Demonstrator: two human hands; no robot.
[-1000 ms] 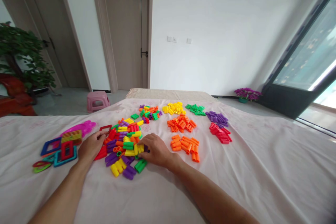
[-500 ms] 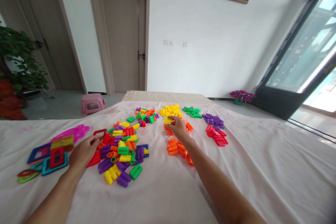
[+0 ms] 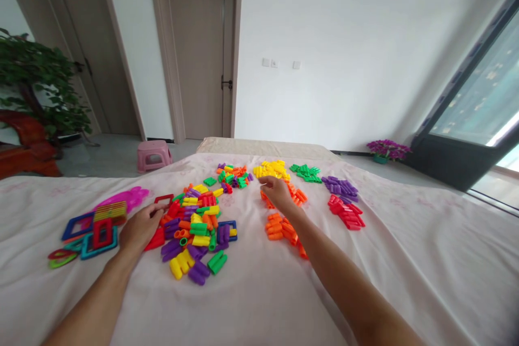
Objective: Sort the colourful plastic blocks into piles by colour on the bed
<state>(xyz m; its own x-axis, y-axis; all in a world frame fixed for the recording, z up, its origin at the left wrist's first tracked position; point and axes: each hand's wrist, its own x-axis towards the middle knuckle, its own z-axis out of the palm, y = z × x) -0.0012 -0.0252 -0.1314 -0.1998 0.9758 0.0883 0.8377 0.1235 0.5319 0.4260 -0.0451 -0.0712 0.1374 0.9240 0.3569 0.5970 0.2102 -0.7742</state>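
On the left, my left hand (image 3: 140, 224) rests beside a mixed heap of coloured plastic tube-shaped building pieces (image 3: 198, 225). Its fingers are loosely bent, thumb a little apart, against a red square frame piece (image 3: 164, 199) and some red pieces; I see nothing gripped. Out over the table, my right hand (image 3: 276, 193) has its fingers apart, holding nothing visible. Its fingertips are just in front of the yellow pile (image 3: 272, 168). Orange pieces (image 3: 281, 228) lie beneath and nearer to me, partly hidden by the hand and wrist.
Green (image 3: 306, 172), purple (image 3: 339, 187) and red (image 3: 346, 212) piles lie to the right. A smaller mixed heap (image 3: 234, 176) sits farther back. Flat frame tiles (image 3: 98, 241) and a pink piece (image 3: 135, 197) are at far left, on the pale tablecloth (image 3: 259, 303).
The yellow piece in my right hand has left the fingers, which have opened near the yellow pile. My left hand stays by the heap. The view has turned slightly left.
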